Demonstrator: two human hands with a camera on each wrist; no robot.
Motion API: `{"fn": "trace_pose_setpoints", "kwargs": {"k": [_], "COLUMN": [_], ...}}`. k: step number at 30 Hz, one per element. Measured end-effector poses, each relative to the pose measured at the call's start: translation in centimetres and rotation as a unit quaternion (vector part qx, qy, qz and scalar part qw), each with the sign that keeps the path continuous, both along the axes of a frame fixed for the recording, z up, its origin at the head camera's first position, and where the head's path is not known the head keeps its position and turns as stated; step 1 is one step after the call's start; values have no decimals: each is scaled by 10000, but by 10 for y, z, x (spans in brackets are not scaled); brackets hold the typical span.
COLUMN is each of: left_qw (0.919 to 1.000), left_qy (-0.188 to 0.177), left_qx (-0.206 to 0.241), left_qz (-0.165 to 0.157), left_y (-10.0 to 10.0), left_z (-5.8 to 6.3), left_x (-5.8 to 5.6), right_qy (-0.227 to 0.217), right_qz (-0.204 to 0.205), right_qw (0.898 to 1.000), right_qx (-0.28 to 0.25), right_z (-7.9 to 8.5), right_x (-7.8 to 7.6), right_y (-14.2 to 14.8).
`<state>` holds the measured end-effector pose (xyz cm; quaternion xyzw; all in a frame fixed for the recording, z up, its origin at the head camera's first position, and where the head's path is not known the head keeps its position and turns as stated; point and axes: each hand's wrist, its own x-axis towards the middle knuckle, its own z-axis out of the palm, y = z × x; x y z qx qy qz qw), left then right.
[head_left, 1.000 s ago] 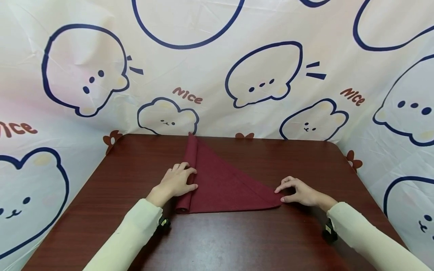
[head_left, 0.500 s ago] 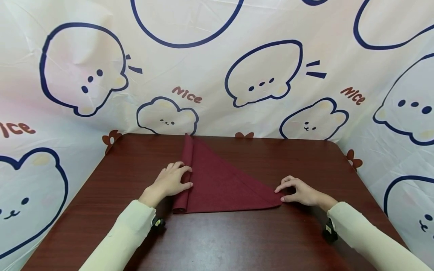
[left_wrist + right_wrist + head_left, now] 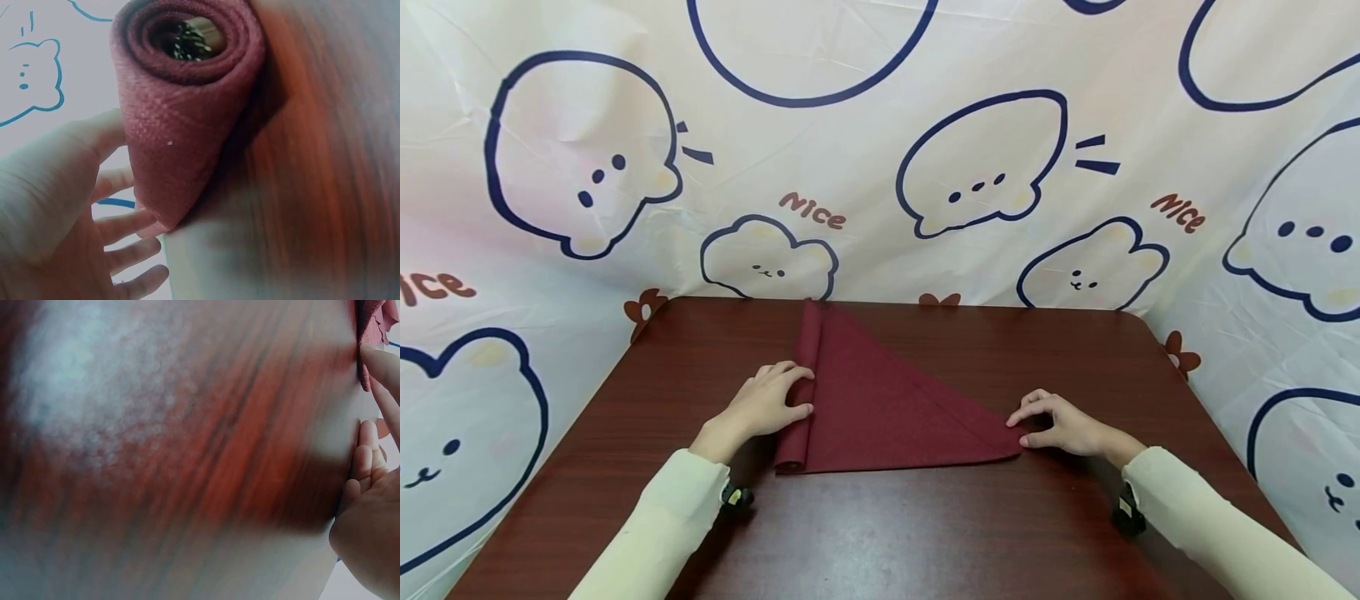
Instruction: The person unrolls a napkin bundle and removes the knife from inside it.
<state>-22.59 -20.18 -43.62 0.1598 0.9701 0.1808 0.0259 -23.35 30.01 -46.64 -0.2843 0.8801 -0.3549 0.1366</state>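
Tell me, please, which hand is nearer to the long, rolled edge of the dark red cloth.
Left: the left hand rests on the rolled edge; the right hand touches the cloth at its opposite corner.

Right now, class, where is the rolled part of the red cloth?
In the head view, the rolled part lies left of centre on the brown table, with the left hand touching it.
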Motion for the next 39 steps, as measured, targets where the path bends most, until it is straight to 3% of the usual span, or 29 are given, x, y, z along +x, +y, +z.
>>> {"fn": "trace_pose_setpoints", "kwargs": {"k": [12, 26, 39], "left_qw": [9997, 9983, 9980], "left_qy": [-63, -415, -479], "left_qx": [236, 297, 356], "left_qz": [73, 276, 201], "left_y": [-14, -30, -32], "left_z": [1, 4, 3], "left_x": [2, 10, 9], "right_qy": [0, 26, 17], "right_qz": [-18, -34, -49], "right_qw": [10000, 10000, 10000], "right_qx": [2, 11, 32], "right_z": [1, 2, 2], "right_x": [1, 2, 1], "right_y": [0, -1, -1]}}
